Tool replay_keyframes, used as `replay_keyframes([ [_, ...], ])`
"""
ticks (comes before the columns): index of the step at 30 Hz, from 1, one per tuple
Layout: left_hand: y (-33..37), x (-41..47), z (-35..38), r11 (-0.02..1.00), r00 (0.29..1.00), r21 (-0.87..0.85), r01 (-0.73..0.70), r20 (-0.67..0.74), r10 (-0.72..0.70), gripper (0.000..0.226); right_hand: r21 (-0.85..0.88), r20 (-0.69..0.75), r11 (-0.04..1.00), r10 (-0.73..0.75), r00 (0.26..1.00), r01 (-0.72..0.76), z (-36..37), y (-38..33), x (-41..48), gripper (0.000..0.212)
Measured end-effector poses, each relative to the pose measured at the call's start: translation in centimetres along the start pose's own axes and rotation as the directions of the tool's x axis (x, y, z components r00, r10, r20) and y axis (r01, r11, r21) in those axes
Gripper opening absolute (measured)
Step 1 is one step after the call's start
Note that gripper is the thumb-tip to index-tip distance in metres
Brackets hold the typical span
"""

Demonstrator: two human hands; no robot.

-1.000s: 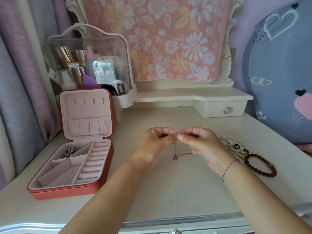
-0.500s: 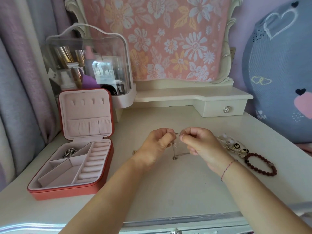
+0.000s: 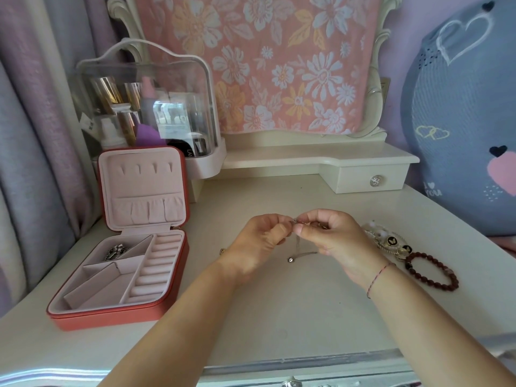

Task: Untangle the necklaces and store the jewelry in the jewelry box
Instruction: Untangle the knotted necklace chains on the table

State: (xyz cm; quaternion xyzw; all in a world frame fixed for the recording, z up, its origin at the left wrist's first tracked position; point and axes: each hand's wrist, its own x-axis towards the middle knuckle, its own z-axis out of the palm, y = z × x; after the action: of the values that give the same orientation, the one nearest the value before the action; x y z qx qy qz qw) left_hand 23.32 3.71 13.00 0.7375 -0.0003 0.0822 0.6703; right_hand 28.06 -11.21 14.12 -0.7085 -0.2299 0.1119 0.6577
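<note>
One white table (image 3: 279, 317) carries the open jewelry box (image 3: 111, 321) at its left. Above its middle, left hand (image 3: 259, 241) and right hand (image 3: 335, 238) each pinch a thin chain (image 3: 304, 254). Its beaded end sits where it did a second ago: untangling unfinished, chain not yet stored.
</note>
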Motion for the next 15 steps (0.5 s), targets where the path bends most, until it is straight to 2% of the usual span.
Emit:
replay_keyframes([
  [8,-0.01,0.07,-0.5,1.0,1.0,-0.002,0.012,-0.013,-0.012,0.011,-0.003,-0.024,1.0,-0.022,0.999,0.022,-0.07,-0.24,-0.17,0.002],
  [12,0.17,0.14,-0.21,0.994,0.999,-0.102,0.042,0.039,-0.038,0.011,0.068,0.012,0.997,0.02,1.0,-0.02,0.0,-0.03,0.06,0.016],
  [15,0.08,0.11,0.06,0.971,0.993,-0.218,0.1,0.079,-0.085,0.013,0.017,0.065,1.0,0.01,0.998,-0.011,0.14,0.05,0.07,0.018],
])
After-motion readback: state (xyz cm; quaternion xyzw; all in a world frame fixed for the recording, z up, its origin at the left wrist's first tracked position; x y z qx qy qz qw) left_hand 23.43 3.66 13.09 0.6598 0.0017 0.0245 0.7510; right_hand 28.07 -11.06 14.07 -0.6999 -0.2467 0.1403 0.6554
